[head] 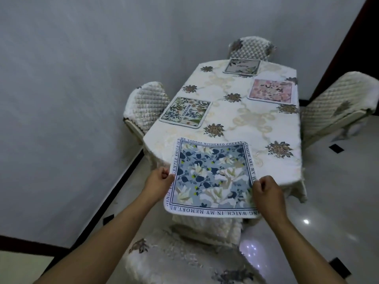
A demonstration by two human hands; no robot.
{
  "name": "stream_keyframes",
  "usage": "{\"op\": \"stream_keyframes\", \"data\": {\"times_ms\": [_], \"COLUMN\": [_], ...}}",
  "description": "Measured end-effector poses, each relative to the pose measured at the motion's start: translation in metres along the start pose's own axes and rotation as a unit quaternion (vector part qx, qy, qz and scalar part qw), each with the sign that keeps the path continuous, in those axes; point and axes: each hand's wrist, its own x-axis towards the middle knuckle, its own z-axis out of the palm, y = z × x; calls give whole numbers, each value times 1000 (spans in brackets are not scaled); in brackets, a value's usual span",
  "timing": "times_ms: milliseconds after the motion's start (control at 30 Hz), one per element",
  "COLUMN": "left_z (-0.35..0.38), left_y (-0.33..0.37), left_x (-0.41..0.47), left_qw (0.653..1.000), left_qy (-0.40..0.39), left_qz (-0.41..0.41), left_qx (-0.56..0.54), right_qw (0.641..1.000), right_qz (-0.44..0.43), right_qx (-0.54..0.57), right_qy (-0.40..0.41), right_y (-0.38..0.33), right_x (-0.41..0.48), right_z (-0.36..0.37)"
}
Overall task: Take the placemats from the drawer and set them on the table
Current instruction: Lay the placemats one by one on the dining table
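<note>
Both hands are closed on the side edges of a blue floral placemat (pixel 213 177): the left hand (pixel 159 182) pinches its left edge between thumb and curled fingers, and the right hand (pixel 267 190) grips its right edge the same way. The mat has a white border printed with dark lettering. Its far part lies over the near end of the table (pixel 272 124), while its near part juts out past the table edge, above the back of the near chair (pixel 184 261).

The table wears a white cloth with brown flower motifs. Three more mats lie flat on it. A green-and-cream floral placemat (pixel 185 112) sits at the left side, in front of the left chair (pixel 143 105). A pink floral placemat (pixel 271 91) sits at the right side, near the right chair (pixel 336 103). A pale grey placemat (pixel 242 66) lies at the far end, just before the far chair (pixel 251 48). All four chairs carry quilted covers. The mats are well apart from one another.
</note>
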Motion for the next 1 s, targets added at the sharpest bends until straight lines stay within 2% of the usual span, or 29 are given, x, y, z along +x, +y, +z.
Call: {"op": "stream_keyframes", "data": {"times_ms": [267, 633, 1000], "left_z": [13, 38, 104], "left_y": [-21, -35, -59], "left_x": [76, 191, 284], "left_qw": [999, 988, 991], "left_qy": [-41, -129, -92], "left_qz": [15, 57, 73], "left_qx": [26, 61, 69], "right_qw": [998, 977, 967], "right_qz": [55, 142, 152], "right_qx": [-30, -156, -202], "right_qy": [-13, 44, 42], "right_y": [7, 2, 43], "right_x": [25, 52, 144], "right_z": [43, 106, 168]}}
